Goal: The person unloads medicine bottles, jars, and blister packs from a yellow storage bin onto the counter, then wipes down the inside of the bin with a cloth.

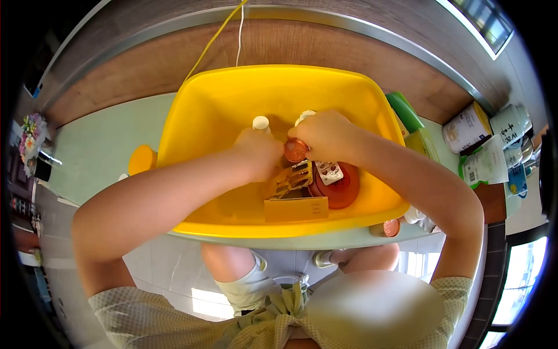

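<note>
Both my hands reach into a yellow basin (250,228). My left hand (261,152) is closed beside a white-capped item (261,123); what its fingers hold is hidden. My right hand (328,136) is curled next to a copper-coloured round lid (296,150), and its grip is partly hidden; a white item (305,116) shows behind it. Below the hands lie an amber clip-like item (290,178), a white blister pack (329,173), a red round container (347,192) and a yellow box (296,209).
An orange-yellow lid (142,160) is left of the basin. To its right stand a green cylinder (405,111), a white tin (465,129) and a green-and-white pouch (484,164). A copper-lidded jar (390,228) sits at the near edge of the counter (99,142).
</note>
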Demonstrator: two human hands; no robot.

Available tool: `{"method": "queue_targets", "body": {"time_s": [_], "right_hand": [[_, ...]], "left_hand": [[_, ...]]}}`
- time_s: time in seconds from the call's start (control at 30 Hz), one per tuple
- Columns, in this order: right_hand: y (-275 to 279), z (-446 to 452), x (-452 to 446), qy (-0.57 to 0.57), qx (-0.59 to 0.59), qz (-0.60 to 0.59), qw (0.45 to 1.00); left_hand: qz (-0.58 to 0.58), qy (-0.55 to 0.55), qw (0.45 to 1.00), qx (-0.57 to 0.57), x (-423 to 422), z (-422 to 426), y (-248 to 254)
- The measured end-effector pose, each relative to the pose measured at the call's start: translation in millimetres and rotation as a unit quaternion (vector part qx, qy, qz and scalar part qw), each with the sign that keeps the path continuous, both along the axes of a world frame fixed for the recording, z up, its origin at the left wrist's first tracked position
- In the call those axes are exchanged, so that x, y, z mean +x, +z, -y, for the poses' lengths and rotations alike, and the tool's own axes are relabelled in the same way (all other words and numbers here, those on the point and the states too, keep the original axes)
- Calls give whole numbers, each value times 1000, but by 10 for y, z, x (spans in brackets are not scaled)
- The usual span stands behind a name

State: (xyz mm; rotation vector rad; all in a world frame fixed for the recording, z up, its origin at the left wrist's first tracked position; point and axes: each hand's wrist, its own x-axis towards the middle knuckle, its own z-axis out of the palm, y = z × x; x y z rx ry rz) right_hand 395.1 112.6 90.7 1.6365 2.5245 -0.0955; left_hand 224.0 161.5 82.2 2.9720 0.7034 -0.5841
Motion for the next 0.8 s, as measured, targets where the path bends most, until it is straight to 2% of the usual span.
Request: {"method": "queue_targets", "body": {"time_s": [0.2, 0.4, 0.53, 0.6, 0.7, 0.8], "right_hand": [[112, -41, -80, 13, -46, 71, 996], [47, -34, -150, 41, -26, 111, 993], [23, -33, -165, 22, 9, 91, 996], [37, -33, -157, 14, 31, 59, 998], [208, 6, -162, -33, 6, -4, 999], [395, 123, -160, -42, 17, 2, 999]], "left_hand": [[-8, 25, 1000, -13, 32, -21, -38], [-9, 33, 999, -28, 27, -21, -61], [-32, 37, 998, -42, 46, -39, 10], [-22, 53, 998, -31, 54, -37, 73], [2, 105, 994, -38, 58, -22, 164], [42, 120, 989, -69, 41, 25, 263]]}}
